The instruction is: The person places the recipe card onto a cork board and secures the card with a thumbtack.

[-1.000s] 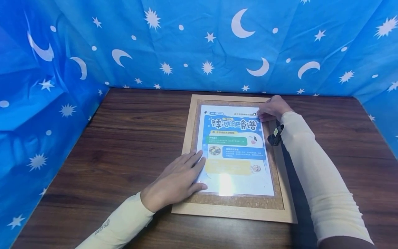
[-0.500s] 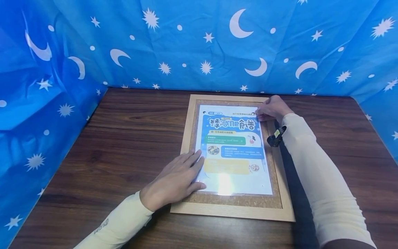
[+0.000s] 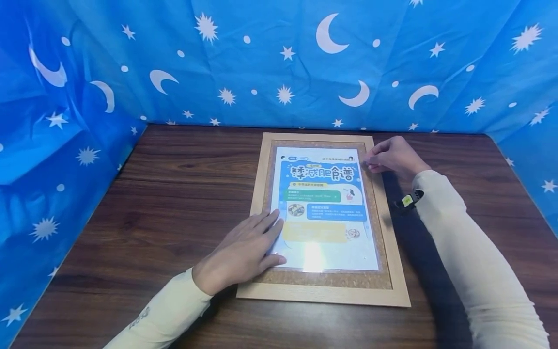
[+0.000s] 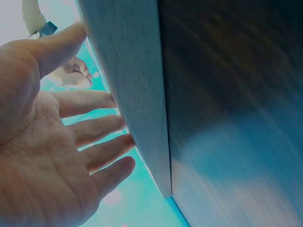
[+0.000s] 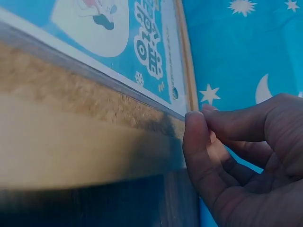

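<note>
A glossy printed sheet (image 3: 324, 257), with blue, green and yellow panels, lies on a cork board (image 3: 322, 280) in a light wooden frame (image 3: 322, 294). Small dark round spots mark both of its top corners. My left hand (image 3: 244, 249) rests across the frame's left side, fingers extended, fingertips on the sheet's edge; in the left wrist view its spread fingers (image 4: 106, 124) reach over the frame side. By the board's upper right side is my right hand (image 3: 394, 157), thumb and index fingertips together. A tiny greyish spot shows at those fingertips; I cannot tell whether they hold something.
The board lies on a dark wood-grain table (image 3: 187, 194). A blue cloth (image 3: 244, 63) with white moons and stars hangs along the back and sides. A dark band with a small device (image 3: 409, 199) is on the right wrist, over a pale sleeve (image 3: 471, 252).
My right hand has drawn away from the sheet's top right corner to the right, and the dark spot there shows fully. The left hand stays in place. The head view has shifted slightly.
</note>
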Demonstrator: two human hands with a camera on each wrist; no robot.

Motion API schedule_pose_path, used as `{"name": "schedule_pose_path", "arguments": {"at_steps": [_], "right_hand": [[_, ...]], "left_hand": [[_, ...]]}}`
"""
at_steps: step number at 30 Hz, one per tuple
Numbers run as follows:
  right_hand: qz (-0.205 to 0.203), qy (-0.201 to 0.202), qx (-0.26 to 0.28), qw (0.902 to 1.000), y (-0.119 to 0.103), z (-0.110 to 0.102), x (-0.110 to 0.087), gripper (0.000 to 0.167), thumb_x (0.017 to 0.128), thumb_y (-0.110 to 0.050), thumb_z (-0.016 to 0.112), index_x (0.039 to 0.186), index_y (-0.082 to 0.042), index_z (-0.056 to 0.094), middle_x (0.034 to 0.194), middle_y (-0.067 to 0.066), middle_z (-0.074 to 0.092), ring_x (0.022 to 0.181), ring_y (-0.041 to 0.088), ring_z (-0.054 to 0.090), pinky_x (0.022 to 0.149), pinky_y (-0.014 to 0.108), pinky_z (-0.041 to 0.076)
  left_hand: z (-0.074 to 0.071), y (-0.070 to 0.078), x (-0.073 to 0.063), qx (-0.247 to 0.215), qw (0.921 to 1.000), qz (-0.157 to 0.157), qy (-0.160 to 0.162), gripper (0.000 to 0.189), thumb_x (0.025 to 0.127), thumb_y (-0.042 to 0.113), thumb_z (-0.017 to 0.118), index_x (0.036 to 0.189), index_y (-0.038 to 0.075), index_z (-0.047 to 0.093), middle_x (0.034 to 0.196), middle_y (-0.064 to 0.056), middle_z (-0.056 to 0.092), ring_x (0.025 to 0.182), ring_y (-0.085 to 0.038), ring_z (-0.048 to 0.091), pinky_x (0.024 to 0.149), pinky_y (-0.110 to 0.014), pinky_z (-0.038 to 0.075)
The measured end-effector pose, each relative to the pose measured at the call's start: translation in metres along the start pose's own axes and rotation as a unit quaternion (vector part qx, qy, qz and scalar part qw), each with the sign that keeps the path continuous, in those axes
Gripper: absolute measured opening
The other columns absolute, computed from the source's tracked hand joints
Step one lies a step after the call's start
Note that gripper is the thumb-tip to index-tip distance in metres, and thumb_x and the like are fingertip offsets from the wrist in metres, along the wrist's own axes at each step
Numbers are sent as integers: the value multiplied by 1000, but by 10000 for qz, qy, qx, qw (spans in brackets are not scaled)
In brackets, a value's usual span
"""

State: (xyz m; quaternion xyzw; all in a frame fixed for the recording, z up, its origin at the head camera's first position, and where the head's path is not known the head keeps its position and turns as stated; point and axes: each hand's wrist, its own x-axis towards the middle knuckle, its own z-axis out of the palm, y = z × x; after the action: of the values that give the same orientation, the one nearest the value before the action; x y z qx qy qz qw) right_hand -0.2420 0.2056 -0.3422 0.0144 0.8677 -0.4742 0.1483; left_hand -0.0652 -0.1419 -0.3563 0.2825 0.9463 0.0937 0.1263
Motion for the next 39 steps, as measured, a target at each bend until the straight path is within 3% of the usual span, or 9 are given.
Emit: {"name": "schedule_pose_path", "arguments": {"at_steps": [7, 15, 23, 34, 39], "right_hand": [[-1, -123, -629, 9979, 18, -11, -25, 30, 101, -17, 65, 119, 7, 67, 115, 23, 68, 93, 28, 69, 90, 42, 59], [-100, -191, -1397, 9900, 47, -29, -48, 31, 100, -21, 67, 114, 6, 70, 104, 21, 71, 85, 27, 68, 79, 40, 61], [-10, 4, -1445, 9895, 75, -41, -66, 31, 94, -19, 74, 108, 9, 70, 85, 9, 71, 75, 24, 63, 63, 31, 56], [359, 188, -1145, 9926, 87, -35, -72, 27, 97, -19, 70, 109, 6, 70, 89, 8, 72, 79, 25, 62, 68, 29, 54], [199, 252, -1208, 9922, 86, -34, -72, 23, 99, -15, 67, 106, 7, 70, 91, 10, 72, 78, 24, 62, 65, 27, 55]], "left_hand": [[-1, -4, 0, -123, 9999, 48, 17, 79, 97, 49, 65, 153, 0, 40, 164, -19, 26, 151, -36, 24, 123, -52, 20], [-1, -9, -1, -311, 9995, 82, 59, 79, 96, 46, 67, 155, 2, 39, 164, -17, 26, 152, -34, 22, 123, -52, 20], [0, -17, -6, -392, 9991, 143, 80, 78, 95, 46, 68, 154, 2, 41, 164, -17, 26, 153, -34, 17, 123, -52, 18], [0, -20, -11, -306, 9993, 195, 131, 78, 95, 48, 68, 152, 1, 44, 163, -19, 29, 153, -34, 18, 123, -52, 18], [0, -20, -14, -365, 9992, 131, 76, 79, 95, 49, 68, 153, 2, 43, 163, -17, 28, 153, -34, 18, 123, -52, 17]]}}
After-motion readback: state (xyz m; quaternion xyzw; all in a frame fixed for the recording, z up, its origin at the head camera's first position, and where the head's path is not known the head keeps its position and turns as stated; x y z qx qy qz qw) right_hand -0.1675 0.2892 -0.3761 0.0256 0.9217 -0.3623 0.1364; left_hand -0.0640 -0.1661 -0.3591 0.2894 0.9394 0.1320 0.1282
